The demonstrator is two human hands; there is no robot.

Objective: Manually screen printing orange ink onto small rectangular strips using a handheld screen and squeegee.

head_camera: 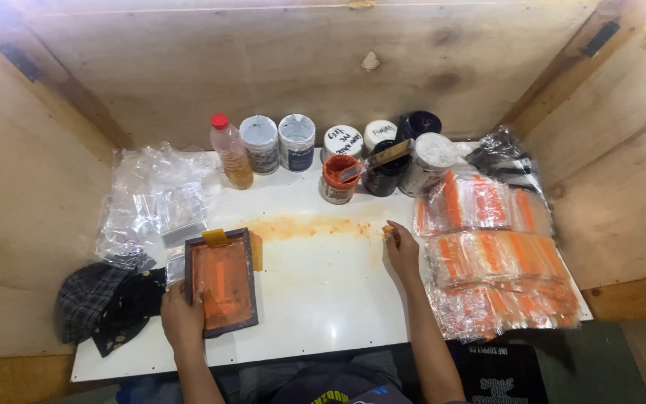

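Fingers of my left hand lay curled over the lower left corner of the small screen-printing frame, gripping its dark wooden edge and holding it flat on the white table. Mesh inside the frame was smeared orange; a yellow squeegee rested at its top edge. Right hand sat well apart on the bare table, palm down, fingers loosely bent, holding nothing, fingertips stained orange and just beside an orange smear. Just right of that hand: stacked clear packets with orange printed stripes. Along the back wall: a red-capped bottle, several lidded jars, an open tub of orange ink with a brush resting nearby. Far left: crumpled clear bags, a dark checked cloth
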